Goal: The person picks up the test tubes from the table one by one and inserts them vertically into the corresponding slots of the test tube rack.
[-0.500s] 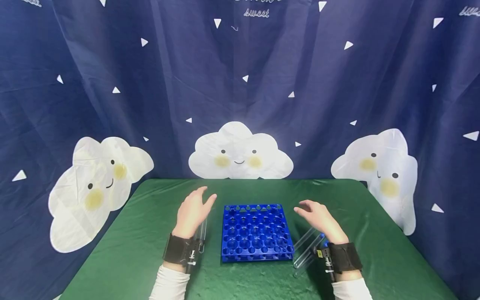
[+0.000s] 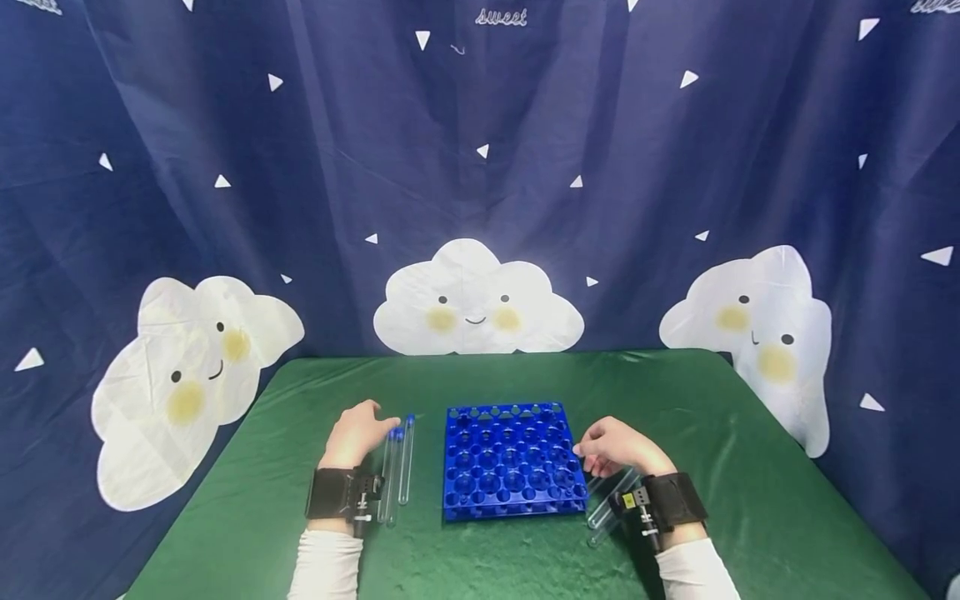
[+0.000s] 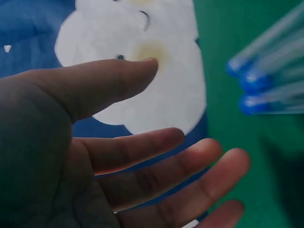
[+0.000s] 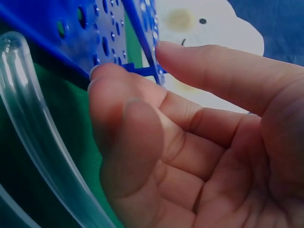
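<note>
Both hands, left hand [image 2: 358,435] and right hand [image 2: 617,447], were held loosely open beside the blue rack [image 2: 512,458], nothing gripped. The glass tubes [image 2: 397,468] were judged light, slippery, breakable; best pinched mid-length.

Backdrop and table covering
Green cloth [image 2: 712,417] is covering the table; a navy curtain [image 2: 600,150] with white triangles is hanging behind, showing three smiling cloud faces [image 2: 477,300] and the word "sweet" [image 2: 501,17] along its top
</note>
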The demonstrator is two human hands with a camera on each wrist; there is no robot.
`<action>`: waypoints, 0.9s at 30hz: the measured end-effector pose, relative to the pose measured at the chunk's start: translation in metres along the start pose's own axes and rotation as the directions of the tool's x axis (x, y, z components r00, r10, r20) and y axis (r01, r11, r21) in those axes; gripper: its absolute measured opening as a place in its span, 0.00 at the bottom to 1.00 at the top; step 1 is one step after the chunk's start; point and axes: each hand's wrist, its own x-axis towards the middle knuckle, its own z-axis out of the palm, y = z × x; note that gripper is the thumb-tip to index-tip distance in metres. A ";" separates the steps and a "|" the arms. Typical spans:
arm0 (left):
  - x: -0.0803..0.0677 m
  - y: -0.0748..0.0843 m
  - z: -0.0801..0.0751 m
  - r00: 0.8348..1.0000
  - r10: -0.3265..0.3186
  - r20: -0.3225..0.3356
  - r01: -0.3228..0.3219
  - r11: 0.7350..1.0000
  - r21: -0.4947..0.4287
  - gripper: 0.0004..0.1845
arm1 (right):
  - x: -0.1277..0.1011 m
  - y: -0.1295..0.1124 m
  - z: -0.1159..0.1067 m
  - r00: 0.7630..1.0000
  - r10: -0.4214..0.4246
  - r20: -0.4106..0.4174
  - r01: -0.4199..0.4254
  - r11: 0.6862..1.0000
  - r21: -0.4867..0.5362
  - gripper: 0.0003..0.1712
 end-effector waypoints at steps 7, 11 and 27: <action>0.009 -0.012 0.012 0.999 -0.018 0.043 0.019 1.000 -0.006 0.19 | 0.002 0.002 0.003 1.000 -0.007 0.026 0.006 0.999 0.044 0.11; 0.013 -0.015 0.022 0.996 -0.049 0.076 0.049 0.999 -0.004 0.15 | 0.002 0.001 0.004 1.000 -0.010 0.024 0.009 0.999 0.044 0.11; 0.016 -0.021 0.040 0.992 -0.091 0.091 0.096 0.994 -0.047 0.15 | 0.004 0.000 0.006 0.999 -0.009 0.035 0.008 0.999 0.032 0.12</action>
